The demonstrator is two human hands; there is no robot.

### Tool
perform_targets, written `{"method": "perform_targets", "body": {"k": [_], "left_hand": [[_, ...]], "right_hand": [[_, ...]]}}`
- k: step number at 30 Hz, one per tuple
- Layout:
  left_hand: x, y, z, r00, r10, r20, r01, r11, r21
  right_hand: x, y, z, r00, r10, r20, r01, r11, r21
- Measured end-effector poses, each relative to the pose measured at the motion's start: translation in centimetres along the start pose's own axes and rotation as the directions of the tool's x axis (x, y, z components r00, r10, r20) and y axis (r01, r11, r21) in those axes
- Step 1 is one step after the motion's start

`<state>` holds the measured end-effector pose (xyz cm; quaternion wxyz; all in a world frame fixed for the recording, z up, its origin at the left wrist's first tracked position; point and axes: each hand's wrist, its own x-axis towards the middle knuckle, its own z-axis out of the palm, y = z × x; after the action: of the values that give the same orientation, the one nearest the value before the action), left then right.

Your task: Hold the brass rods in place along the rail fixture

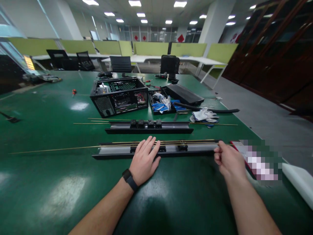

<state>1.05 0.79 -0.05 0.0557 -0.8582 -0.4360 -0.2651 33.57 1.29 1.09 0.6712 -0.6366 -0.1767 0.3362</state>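
Observation:
A long black channel (112, 156) with a silver-grey inside lies across the table in front of me. Several thin brass-coloured rods (195, 141) run along its length, and one sticks out far to the left. Small black blocks (182, 146) sit inside the channel, some partly hidden by my fingers. My left hand (144, 161), with a dark watch (129, 179) on the wrist, rests open and flat over the middle of the channel and rods. At the channel's right end, the fingers of my right hand (230, 160) are pinched on a thin rod.
Behind lies a second black channel (149, 131) with black blocks and rods. Farther back are an open computer case (117, 98), a black tray (153, 94) with gloves (162, 102), a black panel (183, 93) and more gloves (204, 116). A red-edged packet (249, 163) lies right.

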Motion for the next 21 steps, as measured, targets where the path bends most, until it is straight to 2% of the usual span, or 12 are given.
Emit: {"method": "perform_targets", "body": {"k": [5,8,12,14,16,19,21], "left_hand": [[0.0,0.0,-0.1,1.000,-0.020,0.017,0.020,1.000,-0.008],[-0.1,0.0,-0.2,1.000,-0.025,0.017,0.025,1.000,-0.014],[-0.1,0.0,-0.2,1.000,-0.020,0.014,0.020,1.000,-0.021],[-0.1,0.0,-0.2,1.000,-0.021,0.012,0.021,1.000,-0.021],[-0.1,0.0,-0.2,1.000,-0.021,0.010,0.022,1.000,-0.019],[-0.1,0.0,-0.2,1.000,-0.020,0.013,0.021,1.000,-0.019],[-0.1,0.0,-0.2,1.000,-0.022,0.014,0.022,1.000,-0.022]], "right_hand": [[-0.4,0.1,0.3,0.999,0.015,0.029,-0.015,1.000,-0.020],[-1.7,0.4,1.2,0.992,0.030,0.121,-0.025,0.999,-0.046],[-3.4,0.8,2.3,0.952,0.101,0.288,-0.078,0.993,-0.093],[-3.6,0.8,2.4,0.941,0.129,0.312,-0.098,0.989,-0.113],[-3.1,0.7,2.2,0.956,0.125,0.264,-0.103,0.990,-0.095],[-2.0,0.2,1.6,0.990,0.085,0.110,-0.082,0.996,-0.036],[-1.5,0.0,1.3,0.996,0.067,0.053,-0.066,0.998,-0.011]]}}
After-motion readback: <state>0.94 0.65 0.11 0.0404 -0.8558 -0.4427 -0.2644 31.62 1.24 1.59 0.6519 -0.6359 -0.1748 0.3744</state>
